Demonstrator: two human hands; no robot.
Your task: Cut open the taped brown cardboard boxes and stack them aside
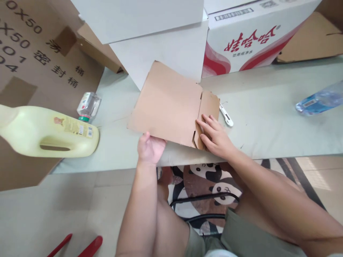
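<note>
A flat piece of brown cardboard [168,103] lies tilted over the bench, with a creased narrow flap [209,103] along its right side. My left hand [151,148] holds the near left edge, thumb at the rim and the other fingers hidden underneath. On the flap rests my right hand [215,137], its fingers spread over the cardboard near the slotted corner. Just beyond the flap's right edge is a white utility knife [226,115], partly covered by the cardboard; whether its blade is out I cannot tell.
White cartons [160,53] and a red-and-white printed box [241,43] stand behind. Left are a yellow-green jug [77,142], a small clear bottle [89,105] and a large brown carton [53,85]. A blue-labelled water bottle [321,98] lies right on the cloth-covered bench [273,132].
</note>
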